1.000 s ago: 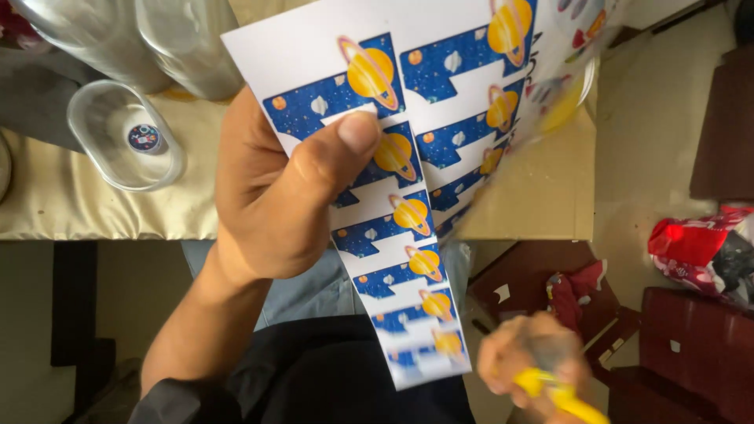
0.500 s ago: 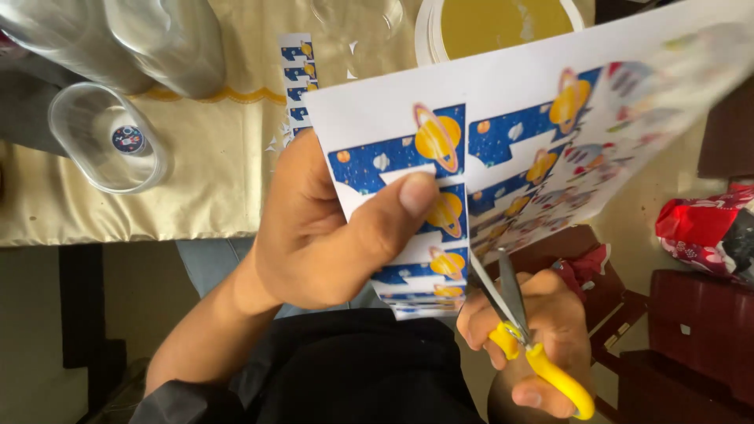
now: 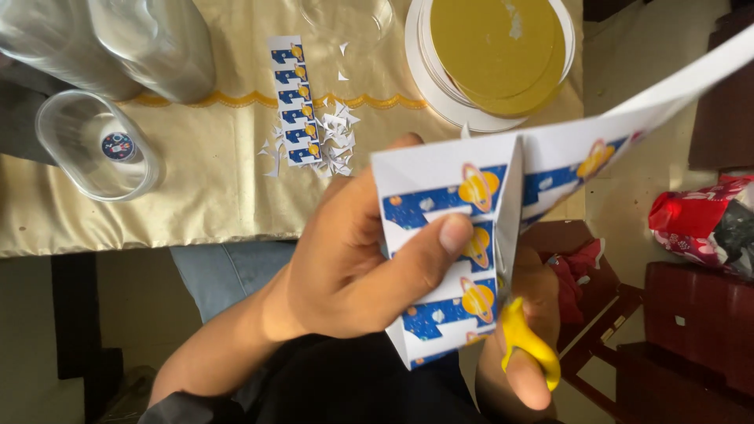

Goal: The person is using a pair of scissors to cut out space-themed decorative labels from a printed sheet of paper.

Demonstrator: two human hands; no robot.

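Head view | left hand (image 3: 353,259) pinches planet sticker sheet (image 3: 455,235), thumb over blue label row | right hand (image 3: 522,345) grips yellow-handled scissors (image 3: 526,345), blades in sheet | cut sticker strip (image 3: 297,98) lies on cream tablecloth (image 3: 196,180) among paper scraps | clear round cup (image 3: 98,145) with round sticker at left.

Home craft corner, likely a living or dining room: my table wears a cream cloth (image 3: 196,188) with scalloped yellow trim. On it: clear plastic tubs (image 3: 98,145), stacked gold cake boards (image 3: 491,55), paper snippings (image 3: 334,137). Dark red wooden furniture (image 3: 691,338) alongside.
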